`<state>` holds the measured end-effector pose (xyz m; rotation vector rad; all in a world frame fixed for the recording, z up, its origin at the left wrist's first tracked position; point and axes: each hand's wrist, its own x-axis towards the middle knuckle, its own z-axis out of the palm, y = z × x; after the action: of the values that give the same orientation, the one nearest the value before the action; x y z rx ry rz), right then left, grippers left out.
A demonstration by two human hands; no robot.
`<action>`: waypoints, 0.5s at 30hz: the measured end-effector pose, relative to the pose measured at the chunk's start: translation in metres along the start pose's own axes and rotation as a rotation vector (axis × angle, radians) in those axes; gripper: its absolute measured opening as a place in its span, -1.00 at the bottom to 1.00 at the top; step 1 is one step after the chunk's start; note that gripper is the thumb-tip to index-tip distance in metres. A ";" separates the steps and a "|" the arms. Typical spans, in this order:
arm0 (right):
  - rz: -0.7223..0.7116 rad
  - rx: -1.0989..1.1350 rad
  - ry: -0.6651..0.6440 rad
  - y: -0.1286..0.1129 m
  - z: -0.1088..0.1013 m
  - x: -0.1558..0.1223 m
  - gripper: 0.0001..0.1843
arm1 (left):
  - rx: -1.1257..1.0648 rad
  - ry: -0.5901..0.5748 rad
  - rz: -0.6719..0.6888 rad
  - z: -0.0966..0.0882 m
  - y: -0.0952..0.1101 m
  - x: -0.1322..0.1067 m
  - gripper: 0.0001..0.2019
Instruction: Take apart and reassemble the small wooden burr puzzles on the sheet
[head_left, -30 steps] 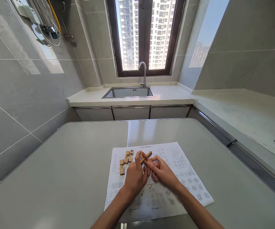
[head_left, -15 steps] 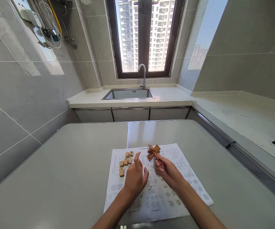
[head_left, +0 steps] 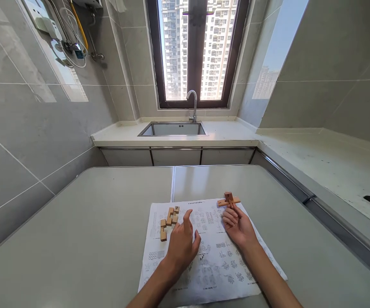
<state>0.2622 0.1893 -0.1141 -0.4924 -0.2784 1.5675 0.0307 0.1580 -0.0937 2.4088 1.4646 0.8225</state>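
Note:
My right hand [head_left: 239, 223] pinches one bar of a partly joined wooden burr puzzle [head_left: 229, 199], held up over the top right corner of the paper sheet. Its brown notched bars cross one another. My left hand [head_left: 183, 241] is raised over the sheet with nothing in it, index finger pointing up and thumb apart. Just left of it, loose notched wooden puzzle pieces [head_left: 169, 216] rest on the paper, close together. Printed diagrams of puzzle shapes cover the white instruction sheet [head_left: 209, 256], partly hidden under my hands and forearms.
The sheet lies on a pale grey table [head_left: 92, 239] with a seam down its far middle. Beyond stands a counter with a sink [head_left: 172, 129] and a faucet [head_left: 193, 105] below a window. Another counter [head_left: 339, 158] runs along the right side.
My right hand has moved right with the burr puzzle and turned it, so its bars face differently. My left hand and the loose pieces stay nearly where they were.

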 end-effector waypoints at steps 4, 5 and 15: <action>-0.026 0.011 -0.008 0.001 -0.001 0.001 -0.75 | 0.041 -0.029 0.019 -0.001 0.000 -0.002 -0.41; -0.030 0.004 -0.007 0.001 -0.001 0.001 -0.74 | 0.047 -0.027 0.033 -0.001 0.001 -0.002 -0.45; -0.020 -0.062 0.014 0.001 0.003 0.001 -0.67 | 0.069 0.097 0.083 -0.037 -0.026 0.011 -0.67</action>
<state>0.2596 0.1905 -0.1118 -0.5472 -0.3218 1.5386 -0.0059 0.1767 -0.0707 2.5286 1.4593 0.9344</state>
